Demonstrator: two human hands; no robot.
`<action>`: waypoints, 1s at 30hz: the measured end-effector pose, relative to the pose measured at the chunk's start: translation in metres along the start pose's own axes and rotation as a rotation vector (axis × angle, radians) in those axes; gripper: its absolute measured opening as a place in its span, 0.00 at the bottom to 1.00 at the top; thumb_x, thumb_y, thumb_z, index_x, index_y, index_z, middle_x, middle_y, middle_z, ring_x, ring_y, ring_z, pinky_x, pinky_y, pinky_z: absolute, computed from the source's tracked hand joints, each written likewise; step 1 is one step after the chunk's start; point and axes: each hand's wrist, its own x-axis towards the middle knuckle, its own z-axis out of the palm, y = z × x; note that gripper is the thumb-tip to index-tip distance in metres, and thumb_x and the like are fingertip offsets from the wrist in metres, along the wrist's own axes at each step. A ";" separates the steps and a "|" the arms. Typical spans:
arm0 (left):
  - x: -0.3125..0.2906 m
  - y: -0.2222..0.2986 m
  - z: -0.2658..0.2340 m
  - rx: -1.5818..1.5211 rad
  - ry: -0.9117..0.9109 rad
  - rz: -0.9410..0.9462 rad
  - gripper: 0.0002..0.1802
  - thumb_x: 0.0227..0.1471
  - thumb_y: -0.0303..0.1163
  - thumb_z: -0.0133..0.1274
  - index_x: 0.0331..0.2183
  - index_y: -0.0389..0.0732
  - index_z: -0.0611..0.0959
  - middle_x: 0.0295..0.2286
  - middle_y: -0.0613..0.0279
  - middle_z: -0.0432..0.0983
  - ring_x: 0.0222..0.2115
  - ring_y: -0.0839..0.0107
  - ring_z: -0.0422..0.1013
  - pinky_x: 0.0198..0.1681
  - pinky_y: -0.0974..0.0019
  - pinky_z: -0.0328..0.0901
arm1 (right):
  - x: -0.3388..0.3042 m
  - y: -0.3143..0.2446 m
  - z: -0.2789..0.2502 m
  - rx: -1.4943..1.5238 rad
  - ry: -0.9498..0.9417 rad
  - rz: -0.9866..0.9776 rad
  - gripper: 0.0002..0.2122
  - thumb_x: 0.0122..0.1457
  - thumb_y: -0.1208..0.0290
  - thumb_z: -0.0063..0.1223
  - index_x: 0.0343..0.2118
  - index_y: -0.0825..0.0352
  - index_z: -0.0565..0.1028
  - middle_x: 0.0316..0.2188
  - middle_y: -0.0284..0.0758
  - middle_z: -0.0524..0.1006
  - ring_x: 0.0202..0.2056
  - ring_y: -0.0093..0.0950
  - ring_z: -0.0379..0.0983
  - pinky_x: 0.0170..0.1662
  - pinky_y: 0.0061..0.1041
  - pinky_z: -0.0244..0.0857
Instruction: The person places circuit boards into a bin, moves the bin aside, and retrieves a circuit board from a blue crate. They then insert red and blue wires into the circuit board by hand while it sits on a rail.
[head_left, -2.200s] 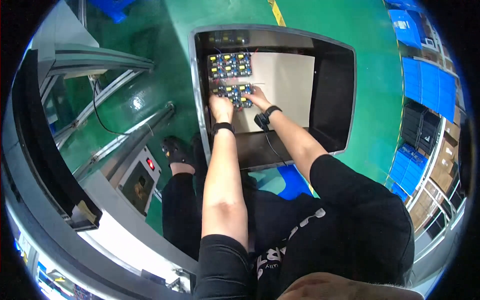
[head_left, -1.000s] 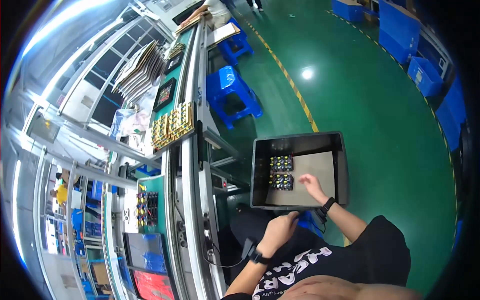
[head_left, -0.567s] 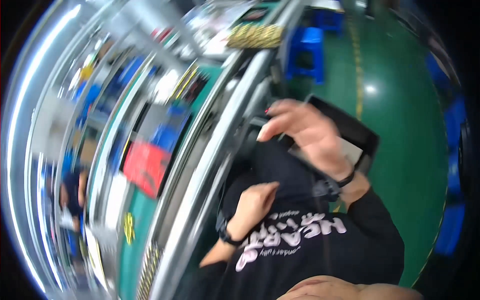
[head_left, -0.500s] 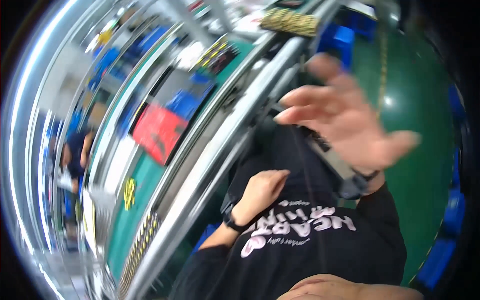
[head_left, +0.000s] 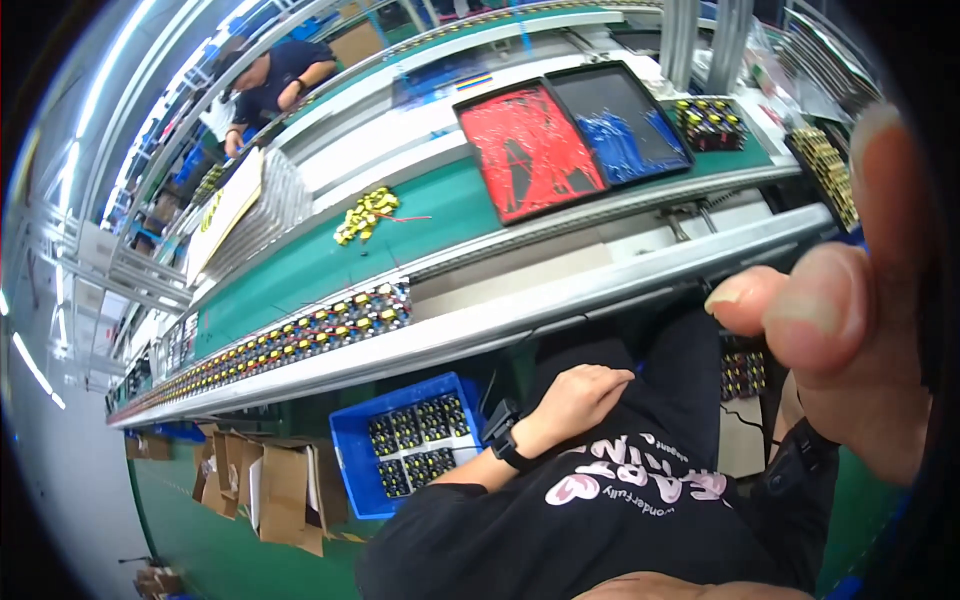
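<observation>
My left hand (head_left: 583, 400) lies in front of my shirt over my dark trousers, its fingers curled together with nothing seen in them. Raised close to the camera at the right edge, my right hand (head_left: 850, 330) has its fingers apart and nothing between them. Beyond my hands on the green bench belt (head_left: 450, 220) sit a black tray of red wires (head_left: 530, 150) and, beside it, blue wires (head_left: 625, 145). A heap of small yellow components (head_left: 368, 213) lies left of the trays, with a red wire near it.
A long row of small yellow-and-black assemblies (head_left: 290, 335) runs along the bench's near side. Below stands a blue bin (head_left: 345, 455) with black blocks, near cardboard boxes (head_left: 285, 490). A metal rail (head_left: 560, 295) edges the bench. Another person (head_left: 285, 75) works across it.
The view has swung left, bringing the bench, blue bin and boxes in. My right hand now looms larger at the right edge. My left hand stays by my lap.
</observation>
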 end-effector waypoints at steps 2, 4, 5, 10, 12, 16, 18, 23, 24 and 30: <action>-0.005 -0.009 -0.001 0.007 0.134 -0.025 0.08 0.51 0.23 0.61 0.37 0.39 0.86 0.25 0.57 0.80 0.29 0.57 0.78 0.34 0.60 0.72 | 0.014 0.013 0.000 0.054 -0.047 0.036 0.17 0.62 0.73 0.57 0.53 0.69 0.74 0.44 0.39 0.80 0.46 0.29 0.77 0.54 0.30 0.68; -0.005 -0.014 -0.008 0.019 0.143 -0.070 0.08 0.51 0.22 0.61 0.37 0.39 0.86 0.25 0.57 0.80 0.29 0.58 0.78 0.34 0.60 0.72 | 0.026 0.026 0.005 0.106 -0.085 0.077 0.17 0.62 0.72 0.57 0.53 0.68 0.74 0.44 0.39 0.80 0.47 0.29 0.77 0.54 0.30 0.68; -0.002 -0.018 -0.012 0.036 0.151 -0.088 0.08 0.50 0.22 0.61 0.36 0.39 0.86 0.26 0.57 0.80 0.29 0.58 0.78 0.34 0.61 0.72 | 0.032 0.030 0.009 0.126 -0.099 0.095 0.17 0.63 0.71 0.57 0.54 0.68 0.74 0.44 0.39 0.80 0.47 0.29 0.77 0.55 0.30 0.68; 0.013 -0.049 -0.022 0.073 0.360 0.007 0.09 0.49 0.19 0.62 0.36 0.38 0.86 0.28 0.55 0.81 0.29 0.58 0.78 0.34 0.61 0.72 | 0.059 0.067 0.010 0.183 -0.193 0.203 0.17 0.64 0.69 0.57 0.55 0.67 0.74 0.44 0.38 0.80 0.47 0.29 0.77 0.55 0.31 0.68; 0.010 -0.055 -0.035 0.238 0.417 -0.029 0.10 0.48 0.18 0.62 0.35 0.38 0.85 0.30 0.53 0.80 0.31 0.55 0.78 0.37 0.59 0.72 | 0.059 0.095 0.004 0.187 -0.219 0.294 0.18 0.64 0.68 0.57 0.55 0.66 0.74 0.45 0.38 0.80 0.47 0.29 0.77 0.55 0.31 0.68; 0.015 -0.081 -0.058 0.326 0.497 -0.062 0.11 0.45 0.17 0.62 0.35 0.37 0.84 0.32 0.52 0.80 0.34 0.50 0.77 0.43 0.53 0.71 | 0.018 0.163 -0.030 -0.123 -0.122 0.587 0.16 0.65 0.67 0.57 0.52 0.67 0.77 0.44 0.37 0.81 0.47 0.28 0.77 0.55 0.29 0.68; 0.017 -0.088 -0.059 0.337 0.490 -0.049 0.11 0.45 0.19 0.62 0.35 0.38 0.84 0.32 0.53 0.80 0.35 0.52 0.77 0.43 0.54 0.71 | -0.008 0.195 -0.049 -0.376 -0.028 0.686 0.13 0.64 0.66 0.57 0.46 0.68 0.80 0.41 0.36 0.82 0.46 0.28 0.78 0.53 0.28 0.69; 0.014 -0.090 -0.046 0.511 0.473 -0.092 0.09 0.47 0.25 0.64 0.34 0.41 0.85 0.33 0.57 0.81 0.35 0.56 0.78 0.42 0.57 0.71 | -0.066 0.246 -0.101 -0.785 -0.058 0.676 0.11 0.63 0.63 0.59 0.40 0.67 0.81 0.37 0.39 0.83 0.41 0.33 0.80 0.45 0.30 0.72; 0.013 -0.090 -0.043 0.502 0.469 -0.086 0.09 0.47 0.25 0.64 0.34 0.41 0.85 0.33 0.57 0.81 0.35 0.56 0.78 0.42 0.57 0.71 | -0.072 0.248 -0.106 -0.780 -0.079 0.744 0.11 0.62 0.64 0.59 0.40 0.67 0.81 0.37 0.40 0.83 0.40 0.35 0.80 0.45 0.31 0.72; 0.011 -0.098 -0.031 0.645 0.440 -0.057 0.07 0.50 0.31 0.64 0.33 0.43 0.87 0.32 0.61 0.81 0.34 0.60 0.79 0.40 0.60 0.72 | -0.078 0.255 -0.113 -0.709 -0.153 0.901 0.09 0.61 0.66 0.61 0.38 0.67 0.82 0.36 0.41 0.83 0.38 0.38 0.80 0.44 0.32 0.72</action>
